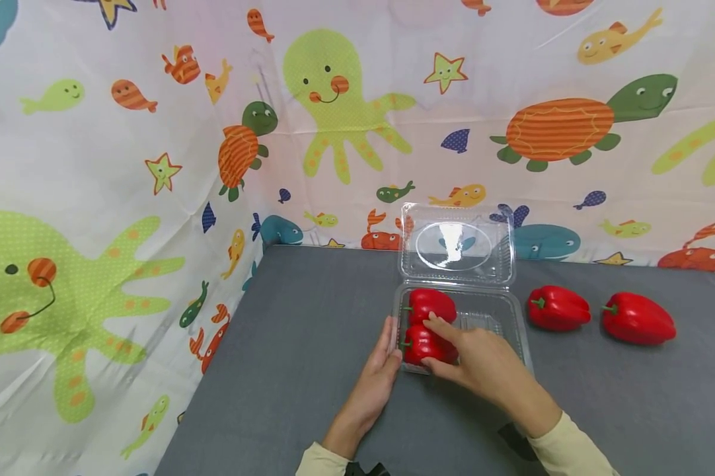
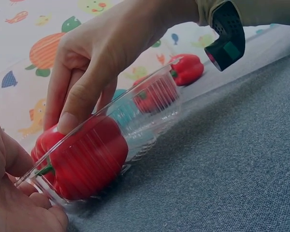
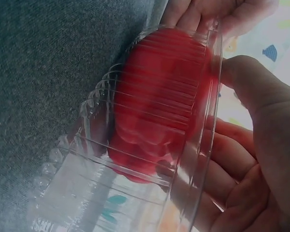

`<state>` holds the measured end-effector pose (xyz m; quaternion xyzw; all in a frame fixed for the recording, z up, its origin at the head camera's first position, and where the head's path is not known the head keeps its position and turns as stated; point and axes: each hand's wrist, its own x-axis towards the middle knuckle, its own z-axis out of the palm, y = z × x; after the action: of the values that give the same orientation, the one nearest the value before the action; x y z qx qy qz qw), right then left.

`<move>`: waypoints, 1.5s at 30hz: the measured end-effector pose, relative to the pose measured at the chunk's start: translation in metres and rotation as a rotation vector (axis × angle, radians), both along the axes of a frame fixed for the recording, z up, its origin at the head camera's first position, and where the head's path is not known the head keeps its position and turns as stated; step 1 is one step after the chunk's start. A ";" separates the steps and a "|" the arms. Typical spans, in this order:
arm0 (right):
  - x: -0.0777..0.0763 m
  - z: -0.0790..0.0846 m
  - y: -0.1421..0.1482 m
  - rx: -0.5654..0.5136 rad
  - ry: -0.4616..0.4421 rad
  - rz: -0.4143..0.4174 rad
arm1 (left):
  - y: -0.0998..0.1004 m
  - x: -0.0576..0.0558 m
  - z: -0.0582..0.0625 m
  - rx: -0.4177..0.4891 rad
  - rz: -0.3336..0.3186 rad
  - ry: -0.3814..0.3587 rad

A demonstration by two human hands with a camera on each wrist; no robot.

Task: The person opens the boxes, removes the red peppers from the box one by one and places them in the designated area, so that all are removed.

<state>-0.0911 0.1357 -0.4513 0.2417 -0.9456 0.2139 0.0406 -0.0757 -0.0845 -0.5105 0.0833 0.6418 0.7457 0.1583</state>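
A clear plastic clamshell container (image 1: 517,311) sits with its lid (image 1: 457,272) raised at the back. Two red bell peppers lie in its left half, one behind the other, stems to the left. My right hand (image 1: 493,367) grips the nearer bell pepper (image 1: 424,346), thumb on its near side and fingers over its far side. Just behind is the other bell pepper (image 1: 424,301), close to those fingertips. My left hand (image 1: 371,382) holds the container's left side by the rim, thumb at the near corner; the left wrist view shows its fingers (image 2: 41,200) curled at the edge.
To the right of the container, two more red bell peppers lie on the grey cloth-covered table (image 1: 310,317): one bell pepper (image 1: 558,309) close by, another bell pepper (image 1: 639,319) farther right. A curtain (image 1: 369,218) printed with sea animals hangs behind and at left.
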 end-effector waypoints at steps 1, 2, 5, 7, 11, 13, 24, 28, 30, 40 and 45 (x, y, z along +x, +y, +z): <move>0.000 0.000 0.000 0.002 -0.001 0.004 | 0.000 0.000 0.000 -0.002 0.001 -0.002; -0.001 0.001 0.001 0.006 -0.003 0.009 | 0.000 0.000 0.001 -0.004 0.001 -0.002; -0.002 0.003 0.003 0.015 -0.016 0.018 | 0.001 0.000 0.001 -0.007 0.004 -0.005; -0.002 0.004 0.004 0.019 -0.019 0.021 | 0.001 0.000 0.001 -0.005 0.003 -0.002; -0.003 0.007 0.007 0.007 -0.017 0.031 | 0.002 0.000 0.001 -0.005 0.005 0.001; -0.003 0.007 0.008 -0.008 -0.022 0.035 | 0.002 -0.001 0.001 -0.004 0.004 -0.001; -0.002 0.007 0.012 -0.076 -0.040 0.040 | 0.002 0.000 0.001 0.012 -0.009 0.003; -0.002 0.008 0.013 -0.077 -0.051 0.038 | 0.002 0.000 0.001 0.018 -0.007 0.003; -0.002 0.010 0.013 -0.081 -0.061 0.032 | 0.002 0.000 0.001 0.018 -0.005 0.005; -0.002 0.015 0.013 -0.097 -0.062 0.025 | 0.002 -0.001 0.003 0.009 0.000 0.000; -0.002 0.017 0.014 -0.113 -0.072 0.023 | 0.002 -0.001 0.002 0.006 0.002 -0.001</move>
<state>-0.0930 0.1498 -0.4347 0.2422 -0.9300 0.2760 0.0175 -0.0764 -0.0826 -0.5080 0.0828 0.6397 0.7477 0.1578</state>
